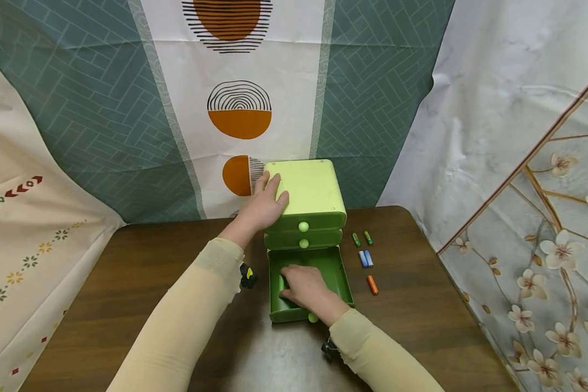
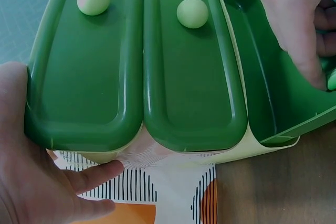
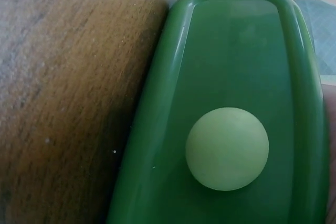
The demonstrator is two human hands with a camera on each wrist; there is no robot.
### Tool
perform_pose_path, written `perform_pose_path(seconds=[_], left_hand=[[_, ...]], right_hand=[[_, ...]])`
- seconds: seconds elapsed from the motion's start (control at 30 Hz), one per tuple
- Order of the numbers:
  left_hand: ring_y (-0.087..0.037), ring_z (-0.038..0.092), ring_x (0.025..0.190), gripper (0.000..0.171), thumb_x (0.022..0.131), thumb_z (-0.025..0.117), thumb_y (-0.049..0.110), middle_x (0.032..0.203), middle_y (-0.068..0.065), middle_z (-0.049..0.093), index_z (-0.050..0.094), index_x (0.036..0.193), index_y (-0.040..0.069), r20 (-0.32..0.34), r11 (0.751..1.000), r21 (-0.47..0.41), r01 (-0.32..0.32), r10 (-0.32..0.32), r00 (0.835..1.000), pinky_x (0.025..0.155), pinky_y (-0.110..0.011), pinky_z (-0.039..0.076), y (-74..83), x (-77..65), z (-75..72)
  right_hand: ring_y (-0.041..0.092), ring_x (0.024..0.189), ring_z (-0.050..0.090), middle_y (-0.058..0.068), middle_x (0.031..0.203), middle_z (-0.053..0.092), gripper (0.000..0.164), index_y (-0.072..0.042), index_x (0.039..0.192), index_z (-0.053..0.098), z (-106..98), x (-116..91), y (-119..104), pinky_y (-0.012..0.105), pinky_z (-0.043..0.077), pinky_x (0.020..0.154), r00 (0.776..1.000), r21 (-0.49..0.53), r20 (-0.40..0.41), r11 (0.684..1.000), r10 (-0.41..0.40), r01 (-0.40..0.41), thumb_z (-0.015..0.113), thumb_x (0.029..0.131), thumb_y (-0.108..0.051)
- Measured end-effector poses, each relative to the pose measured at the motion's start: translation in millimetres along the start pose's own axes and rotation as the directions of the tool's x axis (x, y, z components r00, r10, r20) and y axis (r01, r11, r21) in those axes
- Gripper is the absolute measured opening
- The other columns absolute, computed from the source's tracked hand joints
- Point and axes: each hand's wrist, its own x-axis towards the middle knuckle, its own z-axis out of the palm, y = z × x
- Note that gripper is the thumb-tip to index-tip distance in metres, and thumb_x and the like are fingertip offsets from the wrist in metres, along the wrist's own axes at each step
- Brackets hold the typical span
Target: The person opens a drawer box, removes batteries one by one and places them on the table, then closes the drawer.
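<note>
A small green drawer cabinet [image 1: 307,188] with a pale lime top stands on the table. My left hand [image 1: 262,209] rests against its upper left edge, fingers spread; the left wrist view shows the fingers [image 2: 94,177] along its side. The bottom drawer [image 1: 340,272] is pulled out, and my right hand [image 1: 307,286] reaches down into it. Between its thumb and curled fingers is a small light-green cylinder [image 1: 281,283], mostly hidden by the hand. In the right wrist view, the drawer's front and its round knob [image 3: 227,149] fill most of the picture.
Right of the cabinet lie two green batteries [image 1: 356,239], two blue batteries [image 1: 366,258] side by side, and an orange battery [image 1: 372,285]. The upper two drawers, with round knobs [image 1: 303,226], are closed. Patterned cloth [image 1: 372,98] hangs behind the wooden table [image 1: 142,272].
</note>
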Motion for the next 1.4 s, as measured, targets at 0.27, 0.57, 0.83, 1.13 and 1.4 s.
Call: perform_pose_path(seconds=[0.27, 0.57, 0.83, 1.13, 1.4], left_hand=[[-0.043, 0.035, 0.160, 0.075, 0.116, 0.031, 0.055, 0.185, -0.007, -0.002, 0.015, 0.180, 0.021, -0.007, 1.000, 0.019, -0.001, 0.001, 1.000, 0.118, -0.065, 0.040, 0.3, 0.1, 0.3], [-0.044, 0.035, 0.160, 0.073, 0.117, 0.032, 0.052, 0.185, -0.008, -0.003, 0.015, 0.180, 0.020, 0.000, 1.000, 0.014, 0.000, 0.000, 1.000, 0.115, -0.065, 0.042, 3.1, -2.3, -1.6], [-0.043, 0.034, 0.160, 0.073, 0.117, 0.031, 0.052, 0.185, -0.008, -0.004, 0.015, 0.180, 0.020, 0.000, 1.000, 0.011, -0.005, 0.005, 1.000, 0.116, -0.065, 0.042, 1.5, -1.3, -0.1], [-0.043, 0.036, 0.160, 0.073, 0.116, 0.030, 0.053, 0.185, -0.007, -0.004, 0.014, 0.180, 0.021, 0.000, 1.000, 0.016, 0.003, -0.003, 1.000, 0.115, -0.064, 0.042, 2.0, -0.2, 0.5], [-0.044, 0.033, 0.161, 0.073, 0.117, 0.030, 0.052, 0.185, -0.008, -0.005, 0.013, 0.180, 0.020, 0.004, 1.000, 0.019, 0.004, -0.004, 1.000, 0.115, -0.066, 0.041, 3.8, -1.0, -0.1]], right_hand=[[0.024, 0.113, 0.075, 0.004, 0.131, 0.077, 0.056, -0.015, 0.139, 0.076, -2, -4, 2, 0.045, 0.063, 0.084, 1.000, 0.020, -0.017, 1.000, 0.009, -0.009, 0.089, 0.095, -0.045], [0.014, 0.089, 0.072, -0.007, 0.099, 0.074, 0.054, -0.015, 0.140, 0.075, -11, -12, 8, 0.040, 0.061, 0.075, 0.998, 0.055, -0.056, 0.998, 0.000, 0.003, 0.089, 0.095, -0.043], [0.006, 0.073, 0.060, -0.013, 0.085, 0.062, 0.052, -0.017, 0.140, 0.075, -18, -19, 11, 0.034, 0.053, 0.065, 0.998, 0.076, -0.060, 0.997, 0.003, 0.002, 0.088, 0.097, -0.044], [0.003, 0.065, 0.052, -0.011, 0.084, 0.060, 0.049, -0.012, 0.134, 0.076, -30, -37, 16, 0.028, 0.046, 0.058, 0.990, 0.117, -0.134, 0.992, -0.035, 0.051, 0.090, 0.095, -0.038], [0.005, 0.070, 0.059, -0.006, 0.094, 0.069, 0.049, -0.013, 0.134, 0.076, -39, -52, 25, 0.031, 0.051, 0.061, 0.984, 0.130, -0.177, 0.990, -0.023, 0.047, 0.092, 0.094, -0.035]])
